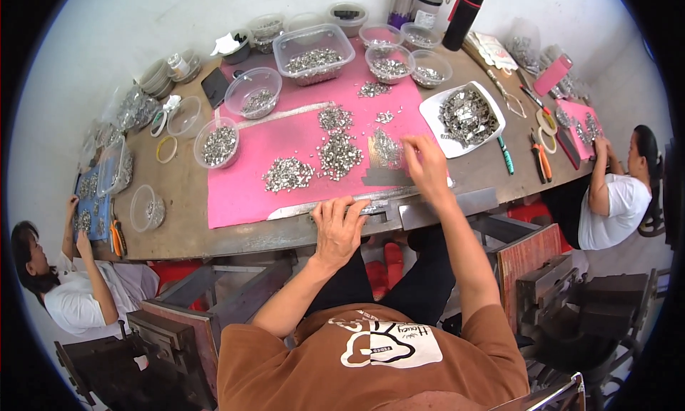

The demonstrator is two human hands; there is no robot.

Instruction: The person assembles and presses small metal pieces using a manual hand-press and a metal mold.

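Observation:
My left hand (337,227) is at the table's front edge, its fingers curled over a flat metal strip (292,210). Whatever those fingers hold is too small to make out. My right hand (426,170) is closed in a pinch at the right side of a pile of thin silver metal pieces (386,151); its fingertips' contents cannot be made out. Left of that pile, on the pink mat (242,190), lie heaps of small shiny metal parts (340,157) and blocky metal pieces (287,175). Grey tape strips (383,177) lie just below the thin pieces.
A white square dish (433,108) of metal parts stands right of the mat. Clear plastic tubs (314,31) and bowls (216,118) line the back and left. Orange-handled pliers (542,161), a green marker (506,156) and a black flask (464,17) are rightward. Two people work at either side.

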